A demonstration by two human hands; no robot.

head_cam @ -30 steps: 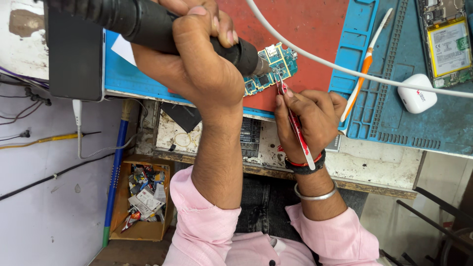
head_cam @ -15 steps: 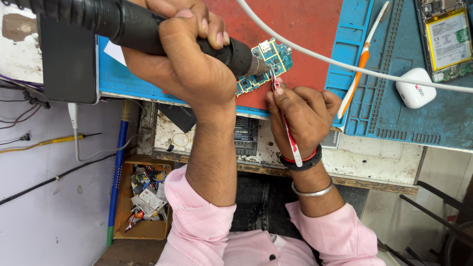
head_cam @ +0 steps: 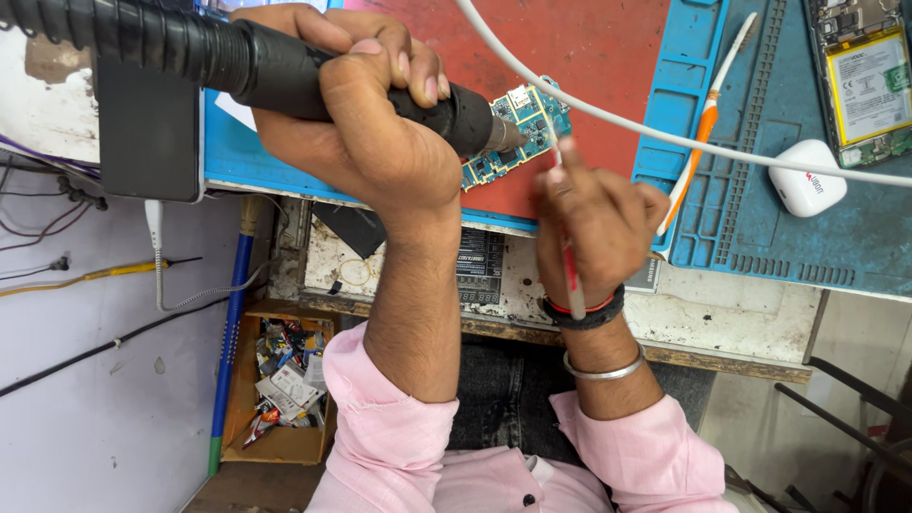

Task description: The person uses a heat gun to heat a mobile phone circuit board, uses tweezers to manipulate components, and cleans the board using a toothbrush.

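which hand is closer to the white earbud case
Right. The right hand sits left of the white earbud case, holding a thin red tool; the left hand is farther left, gripping the black hot-air tool.

The right hand [head_cam: 594,223] now sits higher, nearer the circuit board [head_cam: 518,133], its red-handled tweezers [head_cam: 568,256] blurred by motion. The black hot-air nozzle [head_cam: 499,133] now touches the board's edge.

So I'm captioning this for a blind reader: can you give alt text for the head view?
The left hand grips a black hot-air tool, its nozzle over a small circuit board on a red mat. The right hand holds red tweezers at the board. An opened phone lies on a blue mat.
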